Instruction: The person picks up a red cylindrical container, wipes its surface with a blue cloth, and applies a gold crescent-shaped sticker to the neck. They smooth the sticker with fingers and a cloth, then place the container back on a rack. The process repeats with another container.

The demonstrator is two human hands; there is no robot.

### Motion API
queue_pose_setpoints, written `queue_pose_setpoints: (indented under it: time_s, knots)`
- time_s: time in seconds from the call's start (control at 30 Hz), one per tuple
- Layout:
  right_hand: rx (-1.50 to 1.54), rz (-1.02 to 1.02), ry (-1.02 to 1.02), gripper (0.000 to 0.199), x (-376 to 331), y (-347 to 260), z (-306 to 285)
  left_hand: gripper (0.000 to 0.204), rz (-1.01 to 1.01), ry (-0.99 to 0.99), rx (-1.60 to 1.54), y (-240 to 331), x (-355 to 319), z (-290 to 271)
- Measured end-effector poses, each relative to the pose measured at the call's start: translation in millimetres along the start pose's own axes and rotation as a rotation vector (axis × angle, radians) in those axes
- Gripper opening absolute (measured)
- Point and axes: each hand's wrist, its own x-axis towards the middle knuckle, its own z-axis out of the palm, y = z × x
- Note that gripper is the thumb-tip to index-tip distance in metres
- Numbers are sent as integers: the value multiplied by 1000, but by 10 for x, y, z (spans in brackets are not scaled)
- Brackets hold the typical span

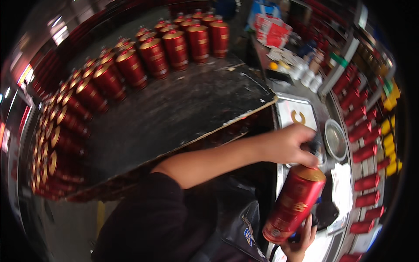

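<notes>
A red bottle (297, 201) with a gold shoulder and gold lettering leans in front of me, its top tilted to the right. My left hand (293, 142) reaches across with fingers closed at the bottle's top, blurred by motion; a dark piece (310, 145), too smeared to name, shows between thumb and fingers. Low on the bottle's right side, my right hand (301, 244) curls its fingers against the lower part, partly hidden behind it. Right beside those fingers is a black rounded object (326, 214); whether the right hand touches it I cannot tell.
Many similar red bottles (152, 56) stand in rows along the far and left edges of a dark tabletop (174, 113). At right are a metal tray (283, 97), a round bowl (335, 139) and white papers (341, 192). More red bottles (364, 153) line the right side.
</notes>
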Motion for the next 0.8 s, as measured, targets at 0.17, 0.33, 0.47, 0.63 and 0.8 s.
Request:
queue_pose_setpoints:
  time_s: [0.17,0.33,0.47,0.63,0.8]
  knots:
    - [56,-74,-52,103,984,59,140,28,44,733,739,930,-1669,-419]
    - [147,-42,-89,88,1121,-120,155,26,-177,1367,1284,1272,-2730,-944]
    - [129,81,-44,83,867,38,110,37,-571,1576,1828,1273,-3606,-1902]
    - [119,240,-11,76,633,248,111,39,-838,1655,1757,1047,-4498,-2587]
    - [121,294,25,73,578,275,72,38,-860,1614,1739,1028,-4793,-2830]
